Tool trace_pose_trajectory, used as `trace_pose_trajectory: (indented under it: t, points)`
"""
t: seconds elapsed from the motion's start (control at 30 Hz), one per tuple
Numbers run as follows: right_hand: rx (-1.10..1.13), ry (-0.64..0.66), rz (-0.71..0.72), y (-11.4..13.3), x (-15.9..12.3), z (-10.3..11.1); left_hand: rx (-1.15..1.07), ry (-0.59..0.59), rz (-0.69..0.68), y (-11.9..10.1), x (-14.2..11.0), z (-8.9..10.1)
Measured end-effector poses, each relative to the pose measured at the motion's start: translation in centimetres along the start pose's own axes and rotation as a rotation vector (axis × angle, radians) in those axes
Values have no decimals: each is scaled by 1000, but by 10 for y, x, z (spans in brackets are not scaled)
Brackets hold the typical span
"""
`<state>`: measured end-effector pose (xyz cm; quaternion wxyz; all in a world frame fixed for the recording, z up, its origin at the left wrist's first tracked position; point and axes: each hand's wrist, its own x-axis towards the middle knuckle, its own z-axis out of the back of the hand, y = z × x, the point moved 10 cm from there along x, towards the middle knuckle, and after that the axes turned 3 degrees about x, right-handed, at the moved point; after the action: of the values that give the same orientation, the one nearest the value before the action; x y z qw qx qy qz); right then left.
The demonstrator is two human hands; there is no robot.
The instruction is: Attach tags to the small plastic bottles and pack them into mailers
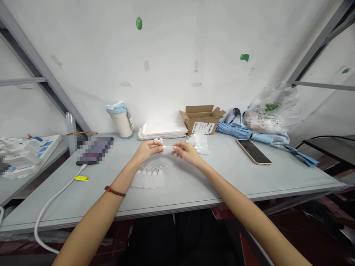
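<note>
My left hand point(147, 148) and my right hand point(186, 151) meet above the middle of the grey table point(222, 177). Both pinch the ends of one small white plastic piece point(168, 147), held level between them. Just below my hands, several similar white capsule-shaped pieces point(148, 178) with thin wire loops lie side by side in a row on the table. A heap of more small clear and white parts point(199, 143) lies behind my right hand. A red bead bracelet circles my left wrist.
A blue-lidded cup point(121, 120), a stack of white trays point(163, 130) and an open cardboard box point(202, 118) line the wall. A phone point(253, 151) and folded blue umbrella point(244, 133) lie right. A dark device point(94, 150) with white cable point(55, 199) lies left.
</note>
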<state>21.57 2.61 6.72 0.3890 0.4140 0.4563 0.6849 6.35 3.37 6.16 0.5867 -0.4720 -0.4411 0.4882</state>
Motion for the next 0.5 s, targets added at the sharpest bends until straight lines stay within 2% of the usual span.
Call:
trace_pose_trajectory:
  t: [0.3, 0.5]
  points:
    - [45, 45, -48, -4, 0, -6, -38, 17, 8, 2, 1, 1]
    - [88, 36, -6, 1, 0, -5, -140, 32, 4, -1, 0, -4]
